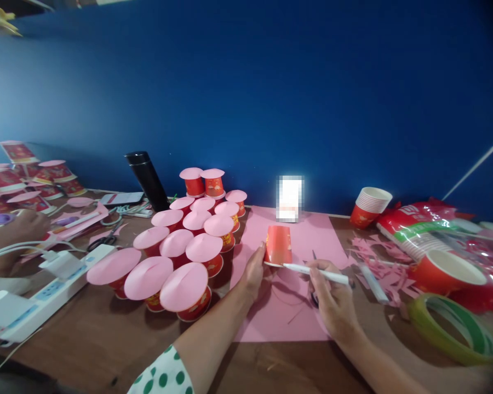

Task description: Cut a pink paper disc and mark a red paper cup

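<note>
A red paper cup [278, 244] stands upside down on a pink paper sheet [308, 230] in the middle of the table. My left hand [252, 272] grips the cup's left side and holds it down. My right hand [331, 295] is closed round a white pen [314, 270], whose tip touches the cup's rim at its lower right. A curved line shows on the pink sheet below the cup.
Several red cups capped with pink paper cones [184, 249] crowd the table to the left. A black flask [147, 180], scissors [104, 239] and a white power strip [45, 287] lie further left. At right are stacked cups [370, 207], a cup packet [423, 227], pink scraps and green tape rolls [456, 328]. Another person's hand [12, 232] is at far left.
</note>
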`<action>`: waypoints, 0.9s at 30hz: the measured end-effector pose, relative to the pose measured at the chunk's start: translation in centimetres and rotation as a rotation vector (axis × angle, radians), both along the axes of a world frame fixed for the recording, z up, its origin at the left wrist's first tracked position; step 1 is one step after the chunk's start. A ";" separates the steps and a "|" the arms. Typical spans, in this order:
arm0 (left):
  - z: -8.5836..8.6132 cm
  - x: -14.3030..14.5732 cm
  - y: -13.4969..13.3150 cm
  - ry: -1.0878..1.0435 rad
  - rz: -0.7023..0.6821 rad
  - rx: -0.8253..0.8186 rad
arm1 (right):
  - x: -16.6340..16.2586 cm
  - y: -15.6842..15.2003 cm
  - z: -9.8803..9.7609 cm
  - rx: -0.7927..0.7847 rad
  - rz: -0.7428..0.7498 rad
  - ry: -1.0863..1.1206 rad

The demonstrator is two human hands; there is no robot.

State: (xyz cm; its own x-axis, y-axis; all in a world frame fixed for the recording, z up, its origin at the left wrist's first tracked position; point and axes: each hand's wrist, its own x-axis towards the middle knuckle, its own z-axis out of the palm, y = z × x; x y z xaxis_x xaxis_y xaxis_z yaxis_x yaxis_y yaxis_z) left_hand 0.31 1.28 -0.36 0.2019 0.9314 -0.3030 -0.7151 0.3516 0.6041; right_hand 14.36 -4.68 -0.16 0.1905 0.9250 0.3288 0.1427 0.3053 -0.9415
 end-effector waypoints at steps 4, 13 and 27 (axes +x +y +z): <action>-0.6 0.0 0.2 -0.052 -0.011 0.042 | 0.0 0.0 -0.2 -0.022 0.006 0.098; -0.5 0.0 0.2 -0.042 -0.004 0.008 | 0.1 0.0 -0.1 -0.039 0.014 0.108; -0.8 0.0 0.3 -0.031 -0.005 0.018 | 0.1 0.1 -0.2 0.007 -0.017 0.013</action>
